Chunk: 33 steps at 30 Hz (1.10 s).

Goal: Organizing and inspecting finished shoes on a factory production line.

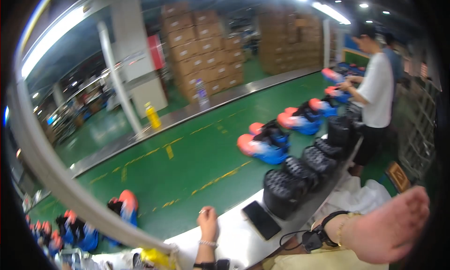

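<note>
On the head view, my only feed, I find the left hand (207, 223) over the bright metal ledge (234, 237) at the edge of the green belt (173, 181). Its fingers are curled in; something small glints at them, and I cannot tell whether it is a ring or a pinched piece. The right hand (393, 228) is raised at the lower right, blurred and well clear of the ledge. Its fingers look bunched, but I cannot tell whether they close on anything.

The nearest coral-and-blue shoes (262, 150) sit on the belt, beyond a row of dark patterned pieces (283, 190), and neither hand touches them. A black phone (261, 220) lies on the ledge between my hands. Farther along, a co-worker in a white top (378, 87) has both hands at a shoe.

I judge this a gap between handlings, with no shoe being worked on here. Taking one up would call for bringing the right hand down and forward, over the dark row, with the fingers opened and the phone left undisturbed.
</note>
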Each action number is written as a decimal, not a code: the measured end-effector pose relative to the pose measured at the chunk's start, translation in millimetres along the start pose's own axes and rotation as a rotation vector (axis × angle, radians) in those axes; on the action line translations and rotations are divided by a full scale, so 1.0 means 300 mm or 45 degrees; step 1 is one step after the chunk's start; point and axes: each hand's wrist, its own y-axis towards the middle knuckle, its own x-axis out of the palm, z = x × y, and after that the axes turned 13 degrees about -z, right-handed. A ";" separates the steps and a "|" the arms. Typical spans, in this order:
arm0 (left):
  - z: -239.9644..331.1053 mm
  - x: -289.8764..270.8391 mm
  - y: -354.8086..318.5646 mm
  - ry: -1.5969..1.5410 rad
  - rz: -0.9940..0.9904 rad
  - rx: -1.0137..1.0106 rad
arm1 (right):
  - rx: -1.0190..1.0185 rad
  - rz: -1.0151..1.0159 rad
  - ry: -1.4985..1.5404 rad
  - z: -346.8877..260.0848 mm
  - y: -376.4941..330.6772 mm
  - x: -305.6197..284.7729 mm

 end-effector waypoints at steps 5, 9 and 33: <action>0.021 0.060 0.028 0.152 -0.078 -0.094 | 0.237 -1.151 -0.225 0.162 0.055 -0.508; 0.059 0.001 0.058 0.252 -0.091 0.000 | 0.642 -1.612 -0.792 0.235 0.182 -0.895; 0.051 1.127 0.929 1.665 -1.231 0.196 | 1.329 -1.695 -2.013 0.467 0.332 -1.367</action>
